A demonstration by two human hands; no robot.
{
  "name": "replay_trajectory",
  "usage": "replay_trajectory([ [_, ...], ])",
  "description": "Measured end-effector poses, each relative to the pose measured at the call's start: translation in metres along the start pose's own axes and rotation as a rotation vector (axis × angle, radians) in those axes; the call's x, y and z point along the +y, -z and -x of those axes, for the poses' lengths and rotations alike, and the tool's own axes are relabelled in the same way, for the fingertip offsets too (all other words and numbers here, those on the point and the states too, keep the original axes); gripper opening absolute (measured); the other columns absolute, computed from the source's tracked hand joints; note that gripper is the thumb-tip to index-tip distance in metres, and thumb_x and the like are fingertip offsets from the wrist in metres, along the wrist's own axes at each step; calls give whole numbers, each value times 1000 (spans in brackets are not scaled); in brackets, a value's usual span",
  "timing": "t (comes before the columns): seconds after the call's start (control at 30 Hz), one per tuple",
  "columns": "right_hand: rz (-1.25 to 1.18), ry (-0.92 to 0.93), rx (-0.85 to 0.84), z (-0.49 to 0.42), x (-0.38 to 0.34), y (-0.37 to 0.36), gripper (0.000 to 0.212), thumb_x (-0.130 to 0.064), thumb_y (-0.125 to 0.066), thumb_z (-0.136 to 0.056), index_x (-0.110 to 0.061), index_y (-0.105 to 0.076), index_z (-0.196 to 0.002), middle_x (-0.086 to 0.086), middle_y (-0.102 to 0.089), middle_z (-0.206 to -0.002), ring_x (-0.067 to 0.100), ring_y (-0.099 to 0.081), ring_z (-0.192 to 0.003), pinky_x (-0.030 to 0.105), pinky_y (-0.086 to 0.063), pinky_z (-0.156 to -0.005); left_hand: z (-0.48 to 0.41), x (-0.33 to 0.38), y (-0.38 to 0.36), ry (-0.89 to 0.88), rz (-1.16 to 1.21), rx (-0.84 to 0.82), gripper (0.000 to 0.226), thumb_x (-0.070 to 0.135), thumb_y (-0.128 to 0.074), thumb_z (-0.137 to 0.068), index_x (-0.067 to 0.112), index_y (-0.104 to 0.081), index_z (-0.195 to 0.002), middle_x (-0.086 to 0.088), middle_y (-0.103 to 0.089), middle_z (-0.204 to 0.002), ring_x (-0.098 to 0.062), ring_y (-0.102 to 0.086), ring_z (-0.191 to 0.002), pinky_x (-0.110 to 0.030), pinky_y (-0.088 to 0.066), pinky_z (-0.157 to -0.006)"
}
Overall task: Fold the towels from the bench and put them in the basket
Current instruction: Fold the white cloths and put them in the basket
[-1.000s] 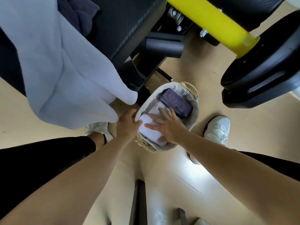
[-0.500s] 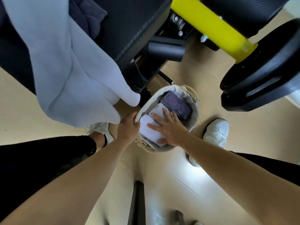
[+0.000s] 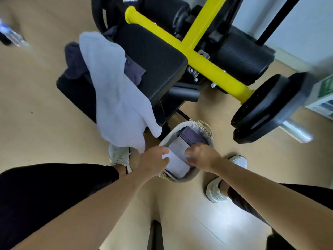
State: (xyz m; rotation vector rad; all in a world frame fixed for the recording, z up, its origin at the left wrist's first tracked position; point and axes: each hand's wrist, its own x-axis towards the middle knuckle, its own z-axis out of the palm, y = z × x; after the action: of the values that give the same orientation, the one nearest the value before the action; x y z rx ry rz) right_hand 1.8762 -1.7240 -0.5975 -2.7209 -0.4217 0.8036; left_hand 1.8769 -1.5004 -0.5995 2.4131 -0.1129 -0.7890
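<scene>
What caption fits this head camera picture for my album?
Left hand and right hand tuck a folded towel into the basket; a white towel drapes the bench.

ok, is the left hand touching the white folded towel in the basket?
Touching. Head view: the left hand curls its fingers round a corner of the white folded towel, which lies in the basket; no gap shows between them.

- The place is a gym.
- A padded black bench (image 3: pixel 153 58) stands on a yellow steel frame (image 3: pixel 203 64).
- A black weight plate (image 3: pixel 266 100) and roller pads (image 3: pixel 243 56) are near it.
</scene>
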Motion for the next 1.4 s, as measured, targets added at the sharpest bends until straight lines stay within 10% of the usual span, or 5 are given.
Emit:
replay_trajectory([
  [0.23, -607, -16, 429, 3, -77, 89, 7, -14, -70, -89, -17, -76, -87, -8, -75, -83, 6, -67, -75, 14, -51, -72, 64, 42, 106, -303, 28, 273, 14, 24, -66, -92, 25, -76, -102, 10, -75, -92, -8, -66, -83, -32, -56, -75],
  [0.47, -729, 9, 596, -28, -134, 145, 9, -19, -73, -88, -19, -73, -97, -6, -74, -89, 6, -67, -81, 21, -55, -78, 69, 11, 178, -36, 151, 871, 30, 36, -70, -90, 24, -66, -117, 6, -63, -105, -18, -60, -93, -34, -51, -68],
  [0.83, -263, 228, 584, -72, -169, 175, 74, -16, -71, -87, -34, -38, -150, -3, -43, -138, 23, -43, -120, 29, -36, -106, 41, 12, 186, -23, 391, 754, 13, 29, -64, -96, 20, -54, -98, 2, -63, -88, -21, -61, -79, -34, -48, -64],
  [1.2, 193, 412, 305, -60, -172, 220, 54, -28, -68, -92, -46, -49, -139, -10, -35, -148, 19, -30, -124, 38, -28, -100, 63, 14, 177, -389, 414, 722, 9, 21, -66, -94, 21, -58, -97, 11, -60, -75, -14, -59, -66, -38, -52, -57],
  [1.4, 118, 378, 408, -46, -169, 230, 22, -27, -80, -79, -17, -71, -96, -6, -58, -101, 13, -45, -90, 30, -40, -74, 75, 24, 181, -189, 837, 510, 37, 52, -72, -71, 37, -65, -104, 20, -71, -97, -3, -67, -97, -29, -58, -81],
])
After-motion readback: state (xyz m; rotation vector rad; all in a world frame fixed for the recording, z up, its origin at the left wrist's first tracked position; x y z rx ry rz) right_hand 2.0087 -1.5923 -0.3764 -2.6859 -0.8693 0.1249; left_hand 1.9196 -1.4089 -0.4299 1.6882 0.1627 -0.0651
